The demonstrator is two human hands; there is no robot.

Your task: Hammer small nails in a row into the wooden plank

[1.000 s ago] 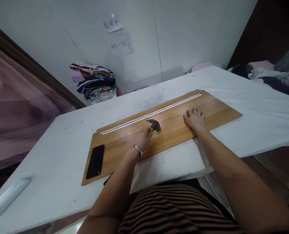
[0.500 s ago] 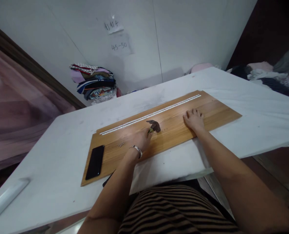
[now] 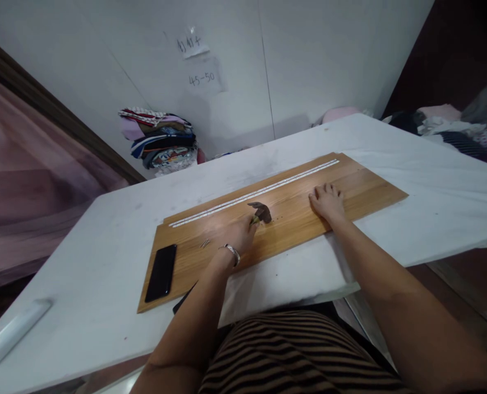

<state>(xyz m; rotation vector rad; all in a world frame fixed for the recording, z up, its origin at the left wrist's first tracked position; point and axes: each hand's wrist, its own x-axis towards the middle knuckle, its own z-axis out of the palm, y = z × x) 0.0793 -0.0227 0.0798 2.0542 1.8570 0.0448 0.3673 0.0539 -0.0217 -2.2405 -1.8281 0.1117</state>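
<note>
My left hand (image 3: 240, 234) is closed around the handle of a claw hammer (image 3: 262, 212), whose dark head rests on or just over a wooden board (image 3: 296, 203). A few small dark dots, too small to name, show in the board just right of the hammer head. Flat on the board's right part lies my right hand (image 3: 328, 201), fingers spread and holding nothing. A few nails (image 3: 204, 243) lie loose on the wood to the left of my left hand. Two thin white strips (image 3: 255, 193) run along the board's far side.
A black phone (image 3: 160, 273) lies on the board's left end. The board is on a white-covered table (image 3: 104, 246). A white roll-like object (image 3: 16, 334) sits at the table's left edge. Folded clothes (image 3: 161, 139) are piled by the wall, and a dark object (image 3: 181, 304) is partly under my left forearm.
</note>
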